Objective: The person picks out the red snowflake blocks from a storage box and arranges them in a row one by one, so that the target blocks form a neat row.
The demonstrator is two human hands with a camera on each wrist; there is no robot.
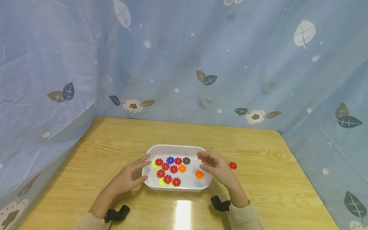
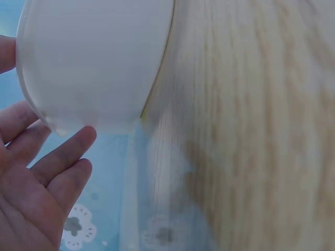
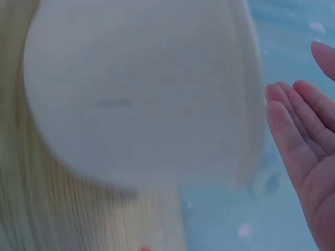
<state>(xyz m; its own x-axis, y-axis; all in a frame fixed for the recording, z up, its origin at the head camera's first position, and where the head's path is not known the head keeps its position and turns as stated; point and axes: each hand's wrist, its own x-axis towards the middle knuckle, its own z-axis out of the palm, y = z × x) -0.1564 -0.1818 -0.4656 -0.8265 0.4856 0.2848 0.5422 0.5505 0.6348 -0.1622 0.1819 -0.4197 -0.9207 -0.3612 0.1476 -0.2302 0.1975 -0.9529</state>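
Observation:
A white plastic tub [image 1: 187, 185] with rounded corners sits on the table, holding several flat notched discs. Most are red discs [image 1: 176, 182]; a blue disc [image 1: 170, 160], a dark brown disc [image 1: 186, 160], two orange discs [image 1: 199, 174] and yellow discs [image 1: 162, 182] lie among them. At the tub's left end is my left hand [image 1: 127, 177], fingers spread and fairly straight along the rim. My right hand [image 1: 217, 167] reaches over the right rim with extended fingers and nothing gripped. In the right wrist view, its fingers [image 3: 285, 125] lie beside the tub's blurred edge; contact is unclear.
One red disc [image 1: 233, 165] lies on the wooden table [image 1: 258, 191], right of the tub. Blue patterned cloth [image 1: 178, 64] hangs behind the table and along both sides. Each wrist carries a black mount [image 1: 220, 203].

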